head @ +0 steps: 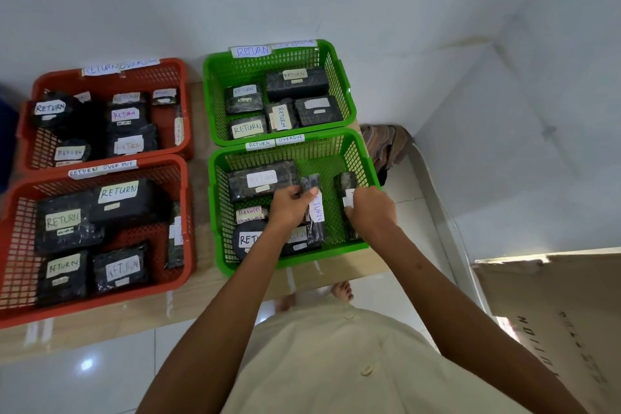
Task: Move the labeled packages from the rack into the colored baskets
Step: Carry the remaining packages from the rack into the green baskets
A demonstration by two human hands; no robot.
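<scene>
Both my hands reach into the near green basket [353, 247]. My left hand [289, 203] grips a long narrow black package [316, 212] with a white RETURN label, standing on its edge in the basket's middle. My right hand [371, 212] holds a second narrow black package [346, 183] by its white label at the basket's right side. Several other black wrapped packages lie in this basket, among them a flat one [262, 178] at the back left and a round one [247, 240] at the front left.
A far green basket [347, 104] and two red baskets [100, 74] [186, 265] also hold black labelled packages, all on a low wooden board [198, 279]. A cardboard box [554, 312] stands at the right, and a striped cloth [386, 141] lies by the wall.
</scene>
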